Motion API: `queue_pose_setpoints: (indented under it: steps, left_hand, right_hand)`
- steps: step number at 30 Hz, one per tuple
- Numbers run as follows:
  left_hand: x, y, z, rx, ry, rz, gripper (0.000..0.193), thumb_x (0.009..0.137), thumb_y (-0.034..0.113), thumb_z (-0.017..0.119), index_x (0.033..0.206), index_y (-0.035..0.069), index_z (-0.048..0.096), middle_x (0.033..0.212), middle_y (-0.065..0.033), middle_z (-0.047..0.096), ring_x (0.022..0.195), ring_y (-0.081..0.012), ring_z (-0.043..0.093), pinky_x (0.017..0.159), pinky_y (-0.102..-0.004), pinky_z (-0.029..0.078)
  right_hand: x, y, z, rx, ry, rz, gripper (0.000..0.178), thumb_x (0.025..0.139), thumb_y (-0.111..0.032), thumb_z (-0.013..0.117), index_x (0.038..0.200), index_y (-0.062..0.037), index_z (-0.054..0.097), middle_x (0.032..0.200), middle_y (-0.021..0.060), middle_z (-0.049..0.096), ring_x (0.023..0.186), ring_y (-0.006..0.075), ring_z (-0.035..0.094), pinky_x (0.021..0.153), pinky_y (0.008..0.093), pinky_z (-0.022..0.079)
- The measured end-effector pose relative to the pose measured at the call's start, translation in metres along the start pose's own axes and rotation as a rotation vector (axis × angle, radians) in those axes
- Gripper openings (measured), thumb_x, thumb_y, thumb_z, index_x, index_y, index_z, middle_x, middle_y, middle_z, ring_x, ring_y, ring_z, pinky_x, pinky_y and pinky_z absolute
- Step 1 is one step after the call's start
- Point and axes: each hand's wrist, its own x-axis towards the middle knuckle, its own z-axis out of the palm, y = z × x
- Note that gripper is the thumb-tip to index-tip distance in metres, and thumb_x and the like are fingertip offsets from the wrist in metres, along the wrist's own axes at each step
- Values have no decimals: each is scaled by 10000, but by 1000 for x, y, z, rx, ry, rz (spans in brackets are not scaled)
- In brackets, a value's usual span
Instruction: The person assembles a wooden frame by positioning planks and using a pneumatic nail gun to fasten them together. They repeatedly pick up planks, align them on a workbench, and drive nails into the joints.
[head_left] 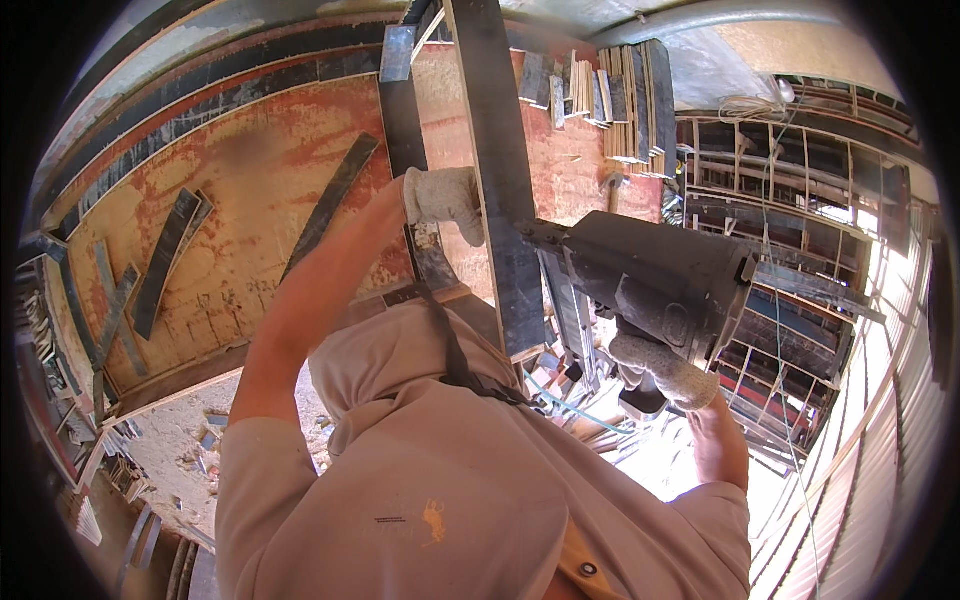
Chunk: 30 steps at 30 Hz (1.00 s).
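Note:
A long dark board (500,130) stands on edge in front of me, running from the top of the view down to near my waist. My gloved left hand (448,203) is closed on its left edge, with the fingertips hidden behind it. To the right of the board is a large black nail gun (655,280); its nose touches or nearly touches the board's right face. My gloved right hand (655,365) wraps round the nail gun's handle, below the body. The trigger finger cannot be made out clearly.
A worn orange-red worktable (260,200) carries loose dark strips (165,260) on the left. Stacked wooden strips (625,100) and a hammer (613,183) lie at its far right. Framed panels (800,200) stand on the right. A thin green hose (580,408) and scraps are below.

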Motion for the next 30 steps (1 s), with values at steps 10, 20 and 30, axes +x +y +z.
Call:
queue_pose_setpoints:
  steps: [10,20,30]
  left_hand:
    - [-56,-85,-23,695,728,77,791,719,309,874,1385,30,554,1318,-175,621,1202,-321,598,1018,-437,471]
    - [-229,-225,-14,985,1163,-865,621,734,389,861,1187,28,639,1114,-204,689,1007,-338,680,851,-508,536]
    - [-189,9,-14,910,1598,372,226,822,5,791,1034,25,714,872,-100,681,789,-199,637,720,-315,512]
  right_hand:
    - [-4,-27,18,-204,226,151,181,892,-29,756,1052,-54,675,869,20,661,652,98,593,528,274,471]
    - [4,-42,24,-346,124,149,124,950,-161,696,1048,-89,677,831,4,632,662,104,600,580,301,541]
    - [-15,15,-9,-871,118,139,154,942,-103,687,1089,-54,687,884,21,660,716,123,622,600,299,522]
